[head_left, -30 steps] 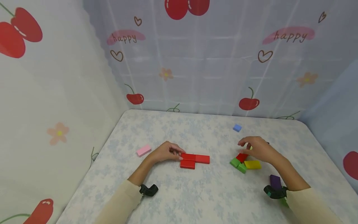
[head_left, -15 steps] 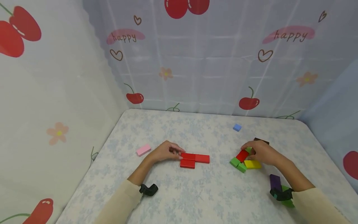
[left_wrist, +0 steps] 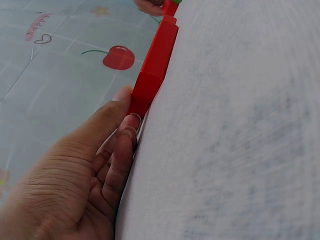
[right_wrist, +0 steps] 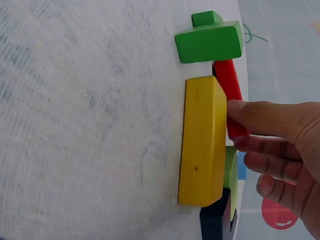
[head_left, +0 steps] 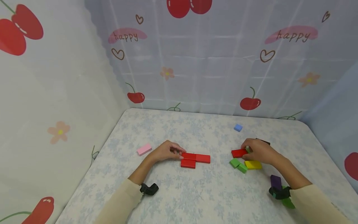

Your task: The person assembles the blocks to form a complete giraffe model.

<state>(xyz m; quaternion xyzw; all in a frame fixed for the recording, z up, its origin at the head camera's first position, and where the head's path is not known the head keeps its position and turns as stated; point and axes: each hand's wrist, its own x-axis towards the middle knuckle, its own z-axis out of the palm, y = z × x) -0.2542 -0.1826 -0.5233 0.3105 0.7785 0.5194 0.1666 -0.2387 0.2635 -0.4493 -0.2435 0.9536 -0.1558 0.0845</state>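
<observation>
Right hand [head_left: 260, 151] has a glossy red rectangular block [head_left: 237, 153] pinched, thumb against fingers, at the tabletop's [head_left: 212, 193] right side; left hand [head_left: 166, 151] is clamped on the left end of a touching trio of flat red rectangular blocks [head_left: 188, 164]. Lift straight up: the glossy yellow rectangular block [right_wrist: 200, 145] and two small green blocks [head_left: 234, 162] sit close. Hold left steady so the trio stays aligned. Fingers hide the pinched block's right end; the dark block [head_left: 265, 142] behind is mostly covered, probably rectangular.

Cream sleeves [head_left: 120, 202] meet curved black wrist devices [head_left: 149, 189], one marked teal.
</observation>
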